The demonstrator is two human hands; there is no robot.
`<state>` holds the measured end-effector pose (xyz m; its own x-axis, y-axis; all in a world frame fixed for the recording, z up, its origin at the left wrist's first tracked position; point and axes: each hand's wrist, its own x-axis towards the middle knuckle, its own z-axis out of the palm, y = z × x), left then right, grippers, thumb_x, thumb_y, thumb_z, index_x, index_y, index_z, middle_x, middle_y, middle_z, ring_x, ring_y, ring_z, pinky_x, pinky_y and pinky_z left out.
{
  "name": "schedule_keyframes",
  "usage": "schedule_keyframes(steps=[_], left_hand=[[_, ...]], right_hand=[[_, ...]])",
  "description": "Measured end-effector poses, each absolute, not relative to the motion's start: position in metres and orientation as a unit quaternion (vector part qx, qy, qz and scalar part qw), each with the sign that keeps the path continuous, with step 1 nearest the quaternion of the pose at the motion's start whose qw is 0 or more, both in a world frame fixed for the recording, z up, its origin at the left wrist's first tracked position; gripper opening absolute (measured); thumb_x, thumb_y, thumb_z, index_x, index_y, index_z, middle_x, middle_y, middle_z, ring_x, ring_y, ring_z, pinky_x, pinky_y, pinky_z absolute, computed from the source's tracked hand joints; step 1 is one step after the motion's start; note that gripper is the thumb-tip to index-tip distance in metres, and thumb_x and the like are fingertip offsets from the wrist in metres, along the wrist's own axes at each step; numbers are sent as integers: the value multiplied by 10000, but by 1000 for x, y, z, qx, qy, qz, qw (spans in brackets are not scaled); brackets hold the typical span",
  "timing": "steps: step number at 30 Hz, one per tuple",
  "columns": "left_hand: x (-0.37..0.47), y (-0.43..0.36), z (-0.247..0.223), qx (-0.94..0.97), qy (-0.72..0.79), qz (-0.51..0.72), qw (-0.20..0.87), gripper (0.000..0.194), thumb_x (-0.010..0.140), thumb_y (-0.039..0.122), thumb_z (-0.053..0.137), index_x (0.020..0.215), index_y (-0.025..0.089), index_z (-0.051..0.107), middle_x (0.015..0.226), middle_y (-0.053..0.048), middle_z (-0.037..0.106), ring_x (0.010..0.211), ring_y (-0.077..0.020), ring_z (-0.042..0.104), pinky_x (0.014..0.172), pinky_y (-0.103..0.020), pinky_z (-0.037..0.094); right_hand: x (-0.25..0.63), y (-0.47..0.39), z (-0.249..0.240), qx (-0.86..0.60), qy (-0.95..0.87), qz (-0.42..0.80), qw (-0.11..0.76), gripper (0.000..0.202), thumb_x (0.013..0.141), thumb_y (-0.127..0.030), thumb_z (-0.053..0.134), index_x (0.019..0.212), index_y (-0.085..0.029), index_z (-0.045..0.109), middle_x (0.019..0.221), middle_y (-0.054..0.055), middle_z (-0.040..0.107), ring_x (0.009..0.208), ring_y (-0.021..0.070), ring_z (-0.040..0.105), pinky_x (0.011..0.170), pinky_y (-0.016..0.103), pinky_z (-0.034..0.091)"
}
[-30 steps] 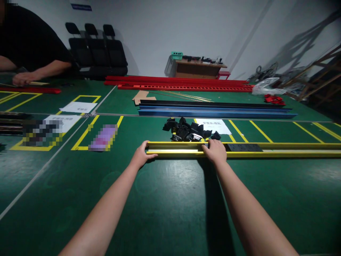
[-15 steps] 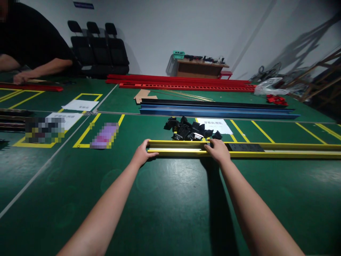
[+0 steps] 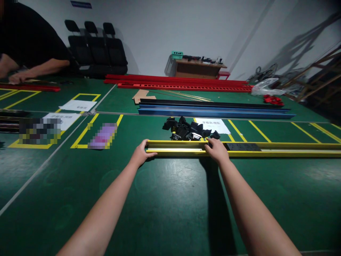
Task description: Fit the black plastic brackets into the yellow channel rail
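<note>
A long yellow channel (image 3: pixel 176 154) with a pale inside lies across the green table in front of me. My left hand (image 3: pixel 142 154) is closed round its left end, thumb at the near side and fingers at the far side. My right hand (image 3: pixel 217 150) reaches over the channel further right, thumb and fingers bent down into it around a dark part. Just right of that hand, a black strip of socket modules (image 3: pixel 243 147) sits inside the channel. How far it runs under my hand is hidden. Behind the channel lies a heap of black plastic parts (image 3: pixel 183 128).
Blue rails (image 3: pixel 213 113) and red rails (image 3: pixel 181 81) lie further back. A white printed sheet (image 3: pixel 213 125) is behind the channel; a blurred purple item (image 3: pixel 103 136) lies to the left. At the far left a person in black (image 3: pixel 32 39) works over a red rail.
The whole view has shifted slightly, so everything sits a little further left. Both hands keep their places on the channel. The other person's hand has moved slightly left.
</note>
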<state>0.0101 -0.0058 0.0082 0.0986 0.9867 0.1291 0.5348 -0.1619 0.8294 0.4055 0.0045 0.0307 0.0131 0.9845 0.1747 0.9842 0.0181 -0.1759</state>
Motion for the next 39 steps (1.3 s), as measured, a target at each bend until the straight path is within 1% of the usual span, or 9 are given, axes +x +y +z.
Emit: schedule_keyframes(steps=[4, 11, 14, 18, 25, 29, 32, 35, 39], left_hand=[[11, -6, 9, 670, 573, 356, 309, 779, 566, 447, 755, 1219, 181, 425, 1182, -124, 584, 1119, -258, 555, 955, -391, 441], [11, -7, 12, 668, 571, 358, 317, 768, 558, 451, 757, 1205, 189, 436, 1171, -117, 591, 1105, -259, 564, 954, -398, 441], [11, -7, 12, 667, 571, 360, 317, 765, 557, 461, 754, 1197, 186, 437, 1161, -116, 595, 1100, -260, 568, 951, -399, 444], [10, -5, 10, 672, 573, 354, 309, 773, 553, 477, 752, 1196, 187, 436, 1156, -115, 597, 1095, -266, 569, 944, -401, 448], [7, -3, 9, 675, 570, 344, 317, 787, 556, 475, 752, 1208, 177, 427, 1170, -122, 588, 1110, -257, 559, 961, -387, 436], [8, -4, 11, 673, 565, 349, 326, 773, 558, 471, 752, 1201, 183, 432, 1170, -115, 587, 1112, -253, 558, 967, -384, 431], [9, -5, 12, 666, 573, 352, 322, 787, 553, 471, 753, 1212, 189, 429, 1174, -116, 587, 1110, -258, 559, 957, -388, 436], [9, -6, 11, 666, 570, 356, 323, 778, 558, 469, 746, 1212, 192, 431, 1168, -112, 590, 1104, -255, 563, 953, -389, 438], [10, -6, 9, 665, 567, 365, 322, 761, 559, 461, 743, 1200, 192, 433, 1167, -111, 589, 1105, -255, 562, 964, -395, 431]], right_hand=[[407, 5, 29, -715, -685, 31, 134, 484, 804, -293, 461, 1257, -142, 537, 1265, 118, 535, 1222, 252, 428, 1038, 392, 304], [405, 8, 33, -732, -664, 71, 135, 581, 702, -92, 426, 1266, -174, 536, 1338, 57, 482, 1301, 233, 341, 1078, 375, 274], [409, 10, 35, -712, -691, 72, 101, 550, 751, -151, 429, 1296, -154, 502, 1375, 66, 439, 1344, 255, 250, 1104, 421, 205], [419, 10, 35, -714, -697, 21, 62, 548, 768, -282, 502, 1302, -160, 491, 1442, 102, 327, 1367, 341, 115, 1084, 517, 156], [456, 5, 29, -789, -603, -20, 119, 587, 740, -360, 586, 1293, -194, 484, 1496, 139, 149, 1360, 392, 56, 1042, 558, 178], [463, 4, 27, -790, -592, 11, 158, 586, 715, -365, 607, 1265, -190, 507, 1482, 147, 186, 1356, 381, 103, 1046, 544, 177], [459, 0, 32, -751, -615, 29, 236, 528, 699, -381, 601, 1190, -192, 561, 1389, 140, 366, 1296, 329, 297, 1027, 477, 267], [458, -3, 41, -750, -568, 20, 338, 473, 686, -374, 574, 1115, -173, 574, 1150, 123, 551, 1037, 250, 534, 884, 382, 415], [462, 4, 54, -792, -491, -26, 363, 353, 683, -240, 476, 1021, -164, 541, 892, 66, 601, 783, 184, 559, 729, 305, 433]])
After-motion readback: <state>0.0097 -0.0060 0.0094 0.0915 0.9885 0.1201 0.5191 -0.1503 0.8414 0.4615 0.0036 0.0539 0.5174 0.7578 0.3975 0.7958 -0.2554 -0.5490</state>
